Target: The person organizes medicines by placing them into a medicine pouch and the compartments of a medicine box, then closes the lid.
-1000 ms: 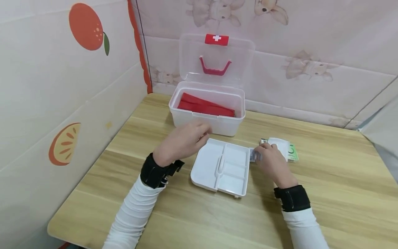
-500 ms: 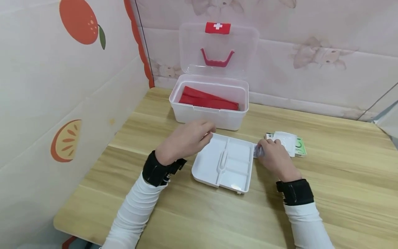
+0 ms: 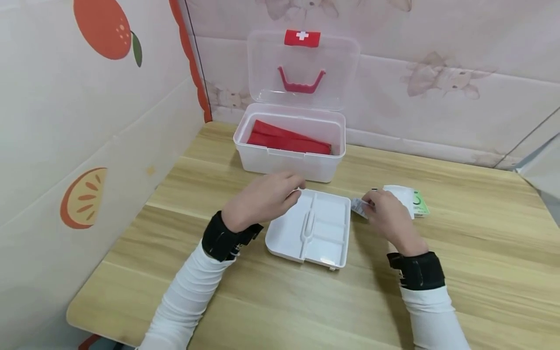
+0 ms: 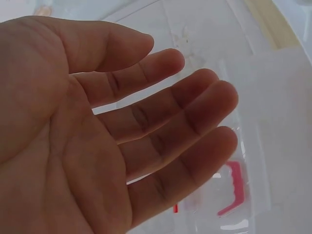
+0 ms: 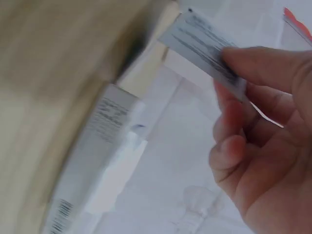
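Note:
My right hand pinches a small flat packet with fine print between thumb and fingers, just beyond the right edge of the white divided tray. Seen from the head, the packet stands tilted, close to the tray's upper right corner. My left hand hovers around the tray's upper left corner, covering part of it. In the left wrist view its fingers are relaxed and hold nothing. Beside my right hand, a white packet rests on a green and white box.
Behind the tray stands a clear plastic first-aid box, its lid raised against the wall. Folded red cloth lies inside. A fabric wall borders the wooden table on the left.
My right hand has raised the small packet from lying flat beside the tray to a tilted position. My left hand stays over the tray's corner. The head view has shifted slightly.

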Demonstrator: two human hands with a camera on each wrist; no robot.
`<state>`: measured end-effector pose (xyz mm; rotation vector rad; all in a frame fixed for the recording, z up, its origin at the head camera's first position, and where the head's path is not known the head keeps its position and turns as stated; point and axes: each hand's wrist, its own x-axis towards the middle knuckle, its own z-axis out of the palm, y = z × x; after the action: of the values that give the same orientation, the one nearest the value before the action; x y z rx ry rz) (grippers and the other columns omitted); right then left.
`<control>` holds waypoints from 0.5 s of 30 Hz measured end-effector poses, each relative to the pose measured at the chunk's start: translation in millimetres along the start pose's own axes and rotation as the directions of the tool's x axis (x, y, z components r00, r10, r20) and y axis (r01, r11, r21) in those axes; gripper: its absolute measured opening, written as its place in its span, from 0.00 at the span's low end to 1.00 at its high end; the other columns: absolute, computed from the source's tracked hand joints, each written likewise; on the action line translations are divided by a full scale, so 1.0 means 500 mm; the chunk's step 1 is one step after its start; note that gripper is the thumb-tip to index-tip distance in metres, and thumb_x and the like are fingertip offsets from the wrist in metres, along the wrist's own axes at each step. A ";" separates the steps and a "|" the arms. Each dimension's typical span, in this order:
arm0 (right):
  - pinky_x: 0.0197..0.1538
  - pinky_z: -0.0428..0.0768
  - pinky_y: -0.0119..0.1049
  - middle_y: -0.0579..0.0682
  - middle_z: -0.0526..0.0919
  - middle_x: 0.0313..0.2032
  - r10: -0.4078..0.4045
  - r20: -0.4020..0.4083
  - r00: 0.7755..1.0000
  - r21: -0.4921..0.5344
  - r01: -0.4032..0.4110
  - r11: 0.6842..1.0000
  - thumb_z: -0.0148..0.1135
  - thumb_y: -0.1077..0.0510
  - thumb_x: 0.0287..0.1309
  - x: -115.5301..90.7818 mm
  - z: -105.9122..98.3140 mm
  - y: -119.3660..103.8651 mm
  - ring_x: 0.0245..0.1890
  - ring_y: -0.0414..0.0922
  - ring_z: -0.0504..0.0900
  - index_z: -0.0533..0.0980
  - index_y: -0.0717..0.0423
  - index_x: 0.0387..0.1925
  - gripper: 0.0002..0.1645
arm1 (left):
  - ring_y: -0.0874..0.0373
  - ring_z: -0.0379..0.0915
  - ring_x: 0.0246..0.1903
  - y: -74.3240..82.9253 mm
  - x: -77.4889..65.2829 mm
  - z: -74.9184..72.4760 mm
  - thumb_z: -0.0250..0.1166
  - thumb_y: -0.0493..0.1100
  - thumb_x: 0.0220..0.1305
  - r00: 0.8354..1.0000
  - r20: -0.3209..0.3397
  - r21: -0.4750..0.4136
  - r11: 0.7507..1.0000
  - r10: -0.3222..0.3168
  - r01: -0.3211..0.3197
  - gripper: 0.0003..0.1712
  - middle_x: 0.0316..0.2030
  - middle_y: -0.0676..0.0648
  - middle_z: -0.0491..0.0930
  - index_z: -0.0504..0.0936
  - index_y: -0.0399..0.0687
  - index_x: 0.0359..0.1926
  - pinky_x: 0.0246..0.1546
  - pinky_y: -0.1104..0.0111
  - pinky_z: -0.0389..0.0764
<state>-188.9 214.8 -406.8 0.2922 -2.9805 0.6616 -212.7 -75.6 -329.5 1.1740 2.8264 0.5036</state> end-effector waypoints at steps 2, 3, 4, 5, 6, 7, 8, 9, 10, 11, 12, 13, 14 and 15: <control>0.38 0.78 0.51 0.60 0.82 0.38 -0.032 -0.072 0.997 0.000 0.032 0.999 0.60 0.66 0.62 -0.005 -0.011 -0.011 0.39 0.56 0.78 0.80 0.66 0.40 0.07 | 0.57 0.74 0.38 0.002 0.005 0.006 0.56 0.41 0.73 1.000 0.015 0.008 1.000 0.000 -0.001 0.14 0.46 0.47 0.81 0.78 0.44 0.55 0.40 0.69 0.79; 0.38 0.78 0.51 0.60 0.81 0.37 -0.047 -0.107 0.993 0.001 0.048 0.999 0.61 0.66 0.61 -0.008 -0.016 -0.018 0.39 0.55 0.79 0.81 0.66 0.40 0.07 | 0.57 0.74 0.41 0.004 0.007 0.011 0.56 0.41 0.73 1.000 0.021 0.012 1.000 0.011 -0.011 0.16 0.48 0.47 0.80 0.77 0.43 0.57 0.43 0.69 0.79; 0.37 0.78 0.50 0.59 0.82 0.37 -0.065 -0.141 0.988 0.006 0.066 0.998 0.61 0.66 0.61 -0.011 -0.021 -0.025 0.38 0.55 0.79 0.81 0.66 0.40 0.07 | 0.57 0.74 0.44 0.005 0.010 0.017 0.57 0.42 0.72 0.999 0.028 0.016 1.000 0.025 -0.026 0.18 0.50 0.46 0.79 0.75 0.42 0.60 0.46 0.68 0.79; 0.37 0.78 0.49 0.59 0.82 0.37 -0.083 -0.168 0.982 0.013 0.086 0.996 0.62 0.67 0.61 -0.015 -0.024 -0.034 0.38 0.54 0.79 0.81 0.66 0.40 0.07 | 0.56 0.74 0.47 0.007 0.014 0.023 0.57 0.42 0.72 0.998 0.034 0.018 0.999 0.044 -0.045 0.21 0.53 0.45 0.78 0.73 0.41 0.63 0.50 0.66 0.79; 0.36 0.78 0.48 0.59 0.82 0.37 -0.103 -0.190 0.976 0.024 0.109 0.994 0.62 0.67 0.61 -0.019 -0.027 -0.044 0.36 0.53 0.79 0.81 0.66 0.40 0.07 | 0.55 0.73 0.50 0.008 0.017 0.030 0.58 0.43 0.72 0.997 0.038 0.020 0.998 0.066 -0.067 0.24 0.55 0.44 0.77 0.70 0.40 0.65 0.54 0.65 0.78; 0.35 0.78 0.47 0.58 0.82 0.36 -0.126 -0.204 0.971 0.036 0.136 0.990 0.63 0.67 0.60 -0.022 -0.029 -0.054 0.35 0.52 0.79 0.81 0.65 0.40 0.07 | 0.54 0.72 0.53 0.010 0.021 0.038 0.59 0.44 0.72 0.995 0.039 0.018 0.996 0.089 -0.089 0.27 0.57 0.43 0.75 0.67 0.39 0.67 0.57 0.64 0.76; 0.34 0.78 0.45 0.57 0.81 0.35 -0.151 -0.211 0.966 0.054 0.166 0.985 0.64 0.68 0.60 -0.027 -0.032 -0.065 0.33 0.50 0.79 0.81 0.64 0.39 0.06 | 0.53 0.71 0.56 0.012 0.024 0.044 0.59 0.45 0.72 0.993 0.042 0.015 0.994 0.107 -0.107 0.29 0.59 0.42 0.73 0.64 0.38 0.69 0.60 0.63 0.73; 0.34 0.78 0.42 0.55 0.81 0.34 -0.181 -0.212 0.960 0.072 0.200 0.977 0.65 0.68 0.59 -0.030 -0.033 -0.075 0.32 0.49 0.79 0.82 0.64 0.39 0.06 | 0.52 0.70 0.58 0.013 0.027 0.050 0.60 0.46 0.72 0.992 0.046 0.007 0.993 0.121 -0.121 0.32 0.60 0.42 0.72 0.62 0.38 0.70 0.62 0.63 0.72; 0.33 0.78 0.40 0.53 0.81 0.32 -0.214 -0.201 0.956 0.096 0.236 0.967 0.65 0.69 0.58 -0.034 -0.035 -0.085 0.31 0.46 0.78 0.82 0.63 0.38 0.06 | 0.53 0.70 0.58 0.015 0.029 0.056 0.60 0.47 0.71 0.990 0.053 0.004 0.992 0.128 -0.128 0.33 0.61 0.42 0.72 0.61 0.39 0.71 0.62 0.63 0.72; 0.32 0.77 0.38 0.51 0.81 0.31 -0.248 -0.182 0.951 0.118 0.272 0.955 0.66 0.70 0.57 -0.037 -0.036 -0.095 0.29 0.44 0.77 0.82 0.62 0.37 0.06 | 0.53 0.71 0.58 0.017 0.031 0.060 0.60 0.48 0.71 0.989 0.060 -0.004 0.991 0.136 -0.136 0.33 0.61 0.42 0.72 0.62 0.39 0.70 0.62 0.63 0.73; 0.32 0.77 0.36 0.49 0.80 0.30 -0.278 -0.153 0.948 0.141 0.299 0.944 0.66 0.70 0.56 -0.039 -0.036 -0.103 0.28 0.42 0.76 0.82 0.61 0.36 0.06 | 0.54 0.72 0.56 0.020 0.032 0.063 0.60 0.48 0.72 0.988 0.069 -0.014 0.990 0.141 -0.141 0.32 0.60 0.42 0.74 0.64 0.39 0.69 0.60 0.64 0.74; 0.32 0.77 0.34 0.47 0.80 0.29 -0.303 -0.114 0.946 0.167 0.319 0.933 0.66 0.71 0.57 -0.042 -0.037 -0.110 0.28 0.41 0.76 0.82 0.60 0.36 0.06 | 0.55 0.74 0.54 0.022 0.032 0.065 0.60 0.48 0.72 0.986 0.082 -0.024 0.989 0.145 -0.144 0.29 0.58 0.43 0.75 0.66 0.40 0.68 0.57 0.64 0.76; 0.32 0.77 0.33 0.45 0.79 0.28 -0.325 -0.070 0.943 0.195 0.333 0.923 0.66 0.71 0.57 -0.044 -0.038 -0.117 0.28 0.39 0.75 0.82 0.60 0.35 0.06 | 0.56 0.75 0.51 0.025 0.032 0.066 0.60 0.48 0.72 0.984 0.102 -0.036 0.989 0.148 -0.145 0.26 0.56 0.44 0.77 0.69 0.41 0.66 0.55 0.66 0.77; 0.33 0.77 0.33 0.44 0.80 0.28 -0.342 -0.022 0.940 0.217 0.338 0.916 0.66 0.71 0.57 -0.045 -0.038 -0.121 0.28 0.38 0.75 0.82 0.59 0.35 0.06 | 0.57 0.76 0.48 0.027 0.032 0.068 0.60 0.46 0.72 0.980 0.118 -0.045 0.987 0.159 -0.155 0.22 0.52 0.45 0.79 0.72 0.42 0.62 0.52 0.67 0.78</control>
<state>-154.2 172.8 -367.4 0.8127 -2.7638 0.9415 -209.7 -46.1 -355.9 1.3785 2.6266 0.4704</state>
